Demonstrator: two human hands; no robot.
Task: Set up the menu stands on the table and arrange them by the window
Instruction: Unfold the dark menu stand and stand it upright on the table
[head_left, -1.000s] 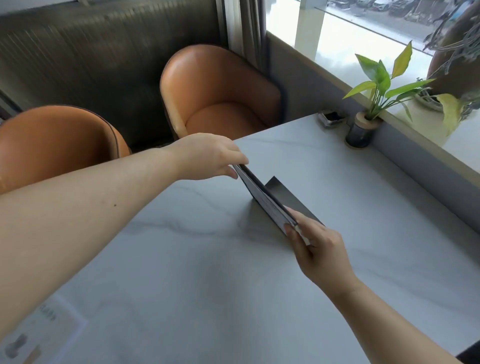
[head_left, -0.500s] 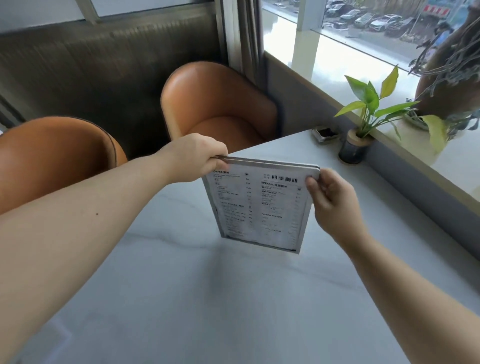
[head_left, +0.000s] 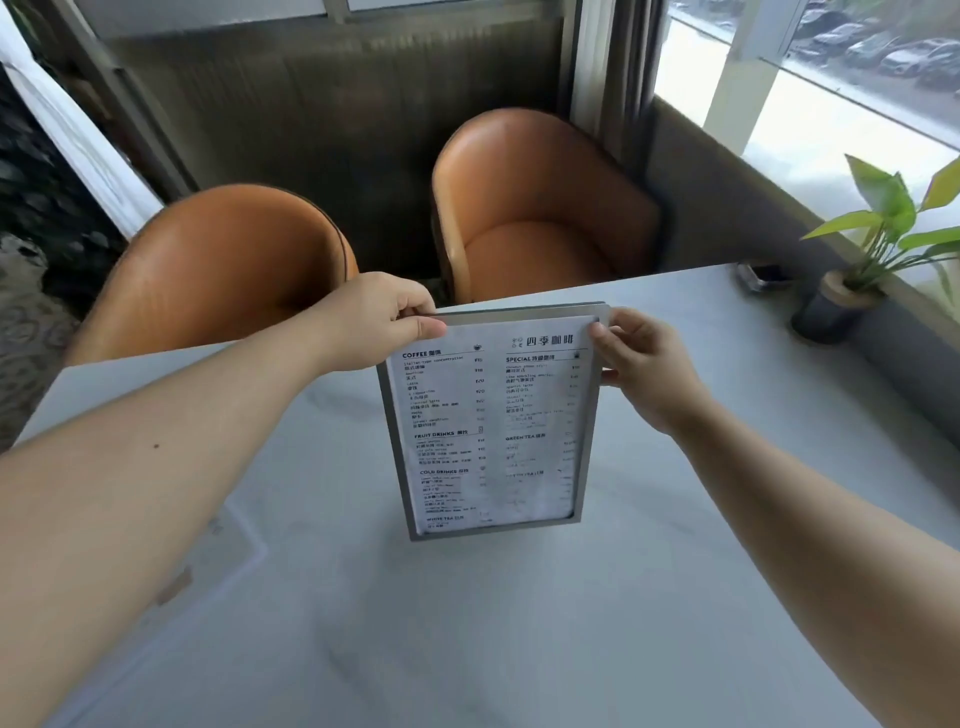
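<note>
Standing upright near the middle of the table (head_left: 519, 649), the menu stand (head_left: 491, 421) faces the person, its printed sheet readable behind a flat grey frame. From the head camera, the only view there is, the left hand (head_left: 382, 322) pinches the top left corner, thumb on the front and fingers curled over the back edge; the right hand (head_left: 641, 358) grasps the top right corner the same way, thumb tip on the face.

It looks to me like a stiff, thin panel, light enough for two fingertip pinches, and likely smooth and a bit slippery at the frame. Whether its bottom edge rests on the table or hangs just above, I cannot tell, and any rear prop is hidden. The top corners seem the sensible place to hold: they keep it from twisting and leave the print unsmudged.

The window (head_left: 831, 104) lies off to the right, beside a potted plant (head_left: 862, 270), well apart from the stand.
</note>
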